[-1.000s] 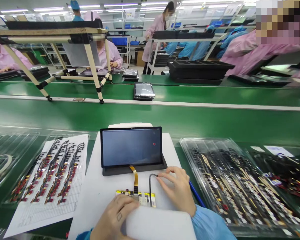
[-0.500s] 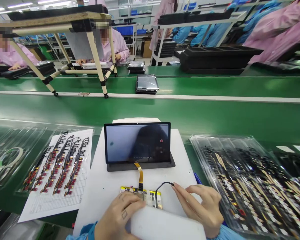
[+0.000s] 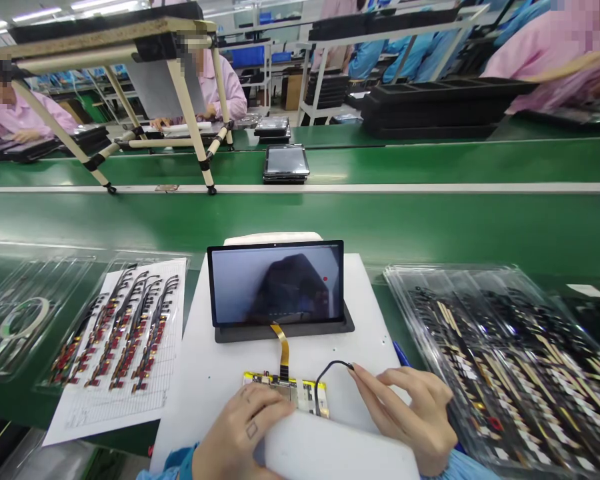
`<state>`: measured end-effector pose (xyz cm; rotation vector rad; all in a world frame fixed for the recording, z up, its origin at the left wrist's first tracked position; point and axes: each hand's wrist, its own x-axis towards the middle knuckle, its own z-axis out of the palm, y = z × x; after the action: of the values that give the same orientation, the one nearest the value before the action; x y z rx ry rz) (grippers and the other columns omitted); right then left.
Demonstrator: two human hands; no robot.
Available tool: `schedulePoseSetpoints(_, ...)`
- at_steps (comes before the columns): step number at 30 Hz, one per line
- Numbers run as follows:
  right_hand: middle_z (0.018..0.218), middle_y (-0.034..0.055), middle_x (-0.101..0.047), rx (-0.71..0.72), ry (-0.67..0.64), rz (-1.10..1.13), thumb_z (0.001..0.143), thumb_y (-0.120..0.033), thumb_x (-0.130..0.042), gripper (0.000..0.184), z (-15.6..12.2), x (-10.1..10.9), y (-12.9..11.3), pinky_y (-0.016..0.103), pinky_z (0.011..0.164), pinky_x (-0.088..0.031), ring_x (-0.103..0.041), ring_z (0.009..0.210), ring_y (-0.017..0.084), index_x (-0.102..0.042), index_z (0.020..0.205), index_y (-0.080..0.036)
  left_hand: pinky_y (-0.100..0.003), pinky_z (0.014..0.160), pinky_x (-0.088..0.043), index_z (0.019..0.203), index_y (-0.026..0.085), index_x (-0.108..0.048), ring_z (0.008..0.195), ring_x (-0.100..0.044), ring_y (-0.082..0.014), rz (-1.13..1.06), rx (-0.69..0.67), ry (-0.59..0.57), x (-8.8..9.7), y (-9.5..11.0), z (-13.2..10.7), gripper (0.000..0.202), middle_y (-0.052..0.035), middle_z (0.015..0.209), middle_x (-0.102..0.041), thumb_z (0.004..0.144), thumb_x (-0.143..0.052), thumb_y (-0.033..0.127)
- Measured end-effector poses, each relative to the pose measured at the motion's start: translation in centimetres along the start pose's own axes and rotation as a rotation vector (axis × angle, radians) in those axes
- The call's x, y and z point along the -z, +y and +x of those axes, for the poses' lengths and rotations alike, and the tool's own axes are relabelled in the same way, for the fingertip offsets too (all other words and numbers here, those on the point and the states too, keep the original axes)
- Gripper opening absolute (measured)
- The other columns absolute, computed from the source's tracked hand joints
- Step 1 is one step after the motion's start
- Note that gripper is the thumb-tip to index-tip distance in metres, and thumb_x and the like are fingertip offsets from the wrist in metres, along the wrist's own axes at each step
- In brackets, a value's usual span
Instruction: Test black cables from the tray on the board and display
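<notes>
My left hand [image 3: 243, 427] is closed around the left end of a smooth white block [image 3: 343, 447] at the bottom of the view. Its fingers also lie over the near edge of a circuit board [image 3: 307, 395] with yellow tape. Between the fingertips of my right hand [image 3: 410, 413] is the end of a thin black cable [image 3: 330, 363], which arches up from the board's right side. An orange flat ribbon cable [image 3: 283, 343] joins the board to an upright tablet screen [image 3: 277, 283]. The block hides the board's lower part.
A white work board [image 3: 200, 373] lies underneath. At left, cable assemblies [image 3: 125, 327] rest on a printed sheet [image 3: 80, 420]; at right is a clear tray [image 3: 420, 360] of parts. Behind are a green conveyor [image 3: 380, 220], stacked tablets [image 3: 286, 163] and co-workers in pink.
The view has shifted slightly, and the dark reflection on the screen has changed shape. Both hands keep their grips on the block and the cable. A co-worker at far right has moved an arm.
</notes>
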<state>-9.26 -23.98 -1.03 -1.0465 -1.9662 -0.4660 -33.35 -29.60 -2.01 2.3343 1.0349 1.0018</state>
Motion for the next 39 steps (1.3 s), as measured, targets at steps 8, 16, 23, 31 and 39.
schedulePoseSetpoints(8, 0.061, -0.0046, -0.051, -0.002, 0.017, 0.007, 0.074, -0.007, -0.065, 0.022, 0.7, -0.1, -0.3, 0.029, 0.061, -0.037, -0.05, 0.061, 0.011, -0.06, 0.085, -0.025, -0.034, 0.078, -0.053, 0.12, 0.015, -0.044, 0.087, -0.064, -0.0226, 0.03, 0.003, 0.008, 0.1, 0.2, 0.3, 0.048, -0.0118, 0.096, -0.064, 0.081, -0.061, 0.039)
schedulePoseSetpoints(16, 0.061, -0.0055, -0.05, 0.004, -0.015, 0.023, 0.072, -0.007, -0.066, 0.024, 0.4, -0.2, 0.0, 0.029, 0.062, -0.036, -0.051, 0.06, 0.01, -0.06, 0.086, -0.026, -0.029, 0.077, -0.05, 0.12, 0.014, -0.045, 0.085, -0.063, -0.0195, 0.047, -0.057, 0.011, 0.0, -0.5, 0.3, 0.052, -0.0106, 0.092, -0.064, 0.09, -0.038, 0.056)
schedulePoseSetpoints(23, 0.06, -0.0047, -0.049, -0.045, 0.002, 0.007, 0.081, -0.016, -0.062, 0.007, 1.1, -0.2, -0.6, 0.029, 0.063, -0.035, -0.051, 0.06, 0.009, -0.059, 0.078, -0.021, -0.027, 0.074, -0.049, 0.123, 0.016, -0.043, 0.082, -0.062, -0.0185, 0.035, -0.058, 0.021, 0.0, -0.5, 0.4, 0.051, -0.0096, 0.09, -0.064, 0.09, -0.038, 0.054)
schedulePoseSetpoints(31, 0.063, -0.0037, -0.051, -0.09, 0.038, 0.032, 0.078, -0.015, -0.065, 0.007, -0.1, -0.9, -0.6, 0.029, 0.067, -0.035, -0.051, 0.064, 0.009, -0.06, 0.077, -0.019, -0.028, 0.076, -0.048, 0.122, 0.014, -0.045, 0.083, -0.063, -0.0189, 0.019, -0.062, 0.019, -0.2, -0.7, 0.2, 0.049, -0.011, 0.09, -0.064, 0.093, -0.033, 0.052)
schedulePoseSetpoints(39, 0.061, -0.0036, -0.051, -0.025, -0.004, 0.02, 0.079, -0.014, -0.063, 0.007, 0.8, -0.3, -0.5, 0.028, 0.064, -0.035, -0.051, 0.061, 0.008, -0.059, 0.076, -0.017, -0.029, 0.076, -0.048, 0.126, 0.016, -0.042, 0.084, -0.062, -0.0198, -0.003, -0.057, 0.005, -0.2, -0.8, 0.1, 0.05, -0.011, 0.091, -0.064, 0.092, -0.034, 0.052)
